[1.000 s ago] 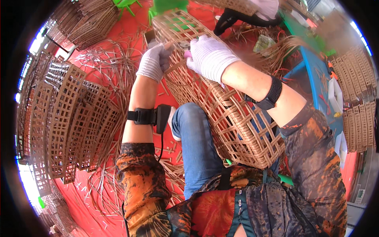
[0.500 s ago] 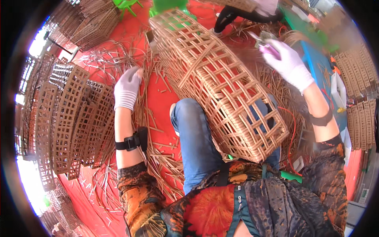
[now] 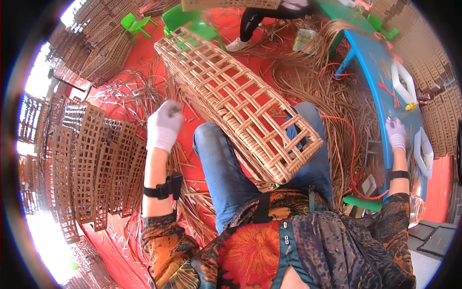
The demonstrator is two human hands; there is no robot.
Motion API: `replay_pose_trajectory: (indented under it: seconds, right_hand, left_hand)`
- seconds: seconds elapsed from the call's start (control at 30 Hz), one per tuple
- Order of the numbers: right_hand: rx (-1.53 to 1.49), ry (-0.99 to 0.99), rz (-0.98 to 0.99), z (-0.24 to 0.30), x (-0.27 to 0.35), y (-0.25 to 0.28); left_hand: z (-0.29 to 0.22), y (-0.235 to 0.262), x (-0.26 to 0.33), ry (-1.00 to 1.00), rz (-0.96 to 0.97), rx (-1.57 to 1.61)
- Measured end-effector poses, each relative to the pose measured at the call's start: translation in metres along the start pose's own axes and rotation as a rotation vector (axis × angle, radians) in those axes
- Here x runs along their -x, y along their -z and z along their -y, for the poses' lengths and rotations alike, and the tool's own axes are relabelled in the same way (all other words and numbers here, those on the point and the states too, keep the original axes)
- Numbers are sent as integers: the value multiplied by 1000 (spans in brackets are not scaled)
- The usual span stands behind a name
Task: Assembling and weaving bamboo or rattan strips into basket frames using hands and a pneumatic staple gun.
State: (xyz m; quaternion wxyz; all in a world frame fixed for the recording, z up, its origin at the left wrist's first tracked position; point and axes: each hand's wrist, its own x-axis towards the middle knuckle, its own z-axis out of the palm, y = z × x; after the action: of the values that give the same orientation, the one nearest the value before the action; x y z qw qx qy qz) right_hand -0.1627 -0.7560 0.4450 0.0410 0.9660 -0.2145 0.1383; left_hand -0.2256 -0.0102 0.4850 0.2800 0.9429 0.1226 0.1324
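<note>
A long woven basket (image 3: pixel 250 103) of light brown cane, with open square weave, lies slanting across my lap between my knees. My left hand (image 3: pixel 163 127), in a pale glove with a striped cuff, hangs in the air left of the basket. Its fingers are curled and slightly blurred, with nothing seen sticking out of them. Far to the right, my right hand (image 3: pixel 396 134), also gloved, is at the blue table (image 3: pixel 380 113), away from the basket. Its fingers are drawn together; what they hold, if anything, is too small to make out.
Stacked brown woven panels (image 3: pixel 86 164) stand at the left. Loose cane strips (image 3: pixel 308 86) cover much of the red floor. White frames (image 3: pixel 403 82) lie on the blue table; an orange cord (image 3: pixel 355 159) trails beside it. Green chairs (image 3: pixel 195 26) and a person's leg (image 3: pixel 248 26) are ahead.
My right hand has moved right and down to the blue table; the shiny tool in it earlier is no longer clearly seen. My left hand has turned and curled. The basket has shifted left in view.
</note>
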Motion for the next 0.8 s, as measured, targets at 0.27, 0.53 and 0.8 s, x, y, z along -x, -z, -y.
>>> replay_pose_trajectory:
  seconds: [0.27,0.53,0.8]
  right_hand:
    - [277,-116,-194,-57,-8,-6]
    - [-1090,671,343,164,93,50]
    - [-1465,575,626,279,209,106]
  left_hand:
    - [70,32,48,225,9,-398]
    - [-41,-24,60,-110,-259,277]
    - [-45,-27,-41,-512,-359,-145]
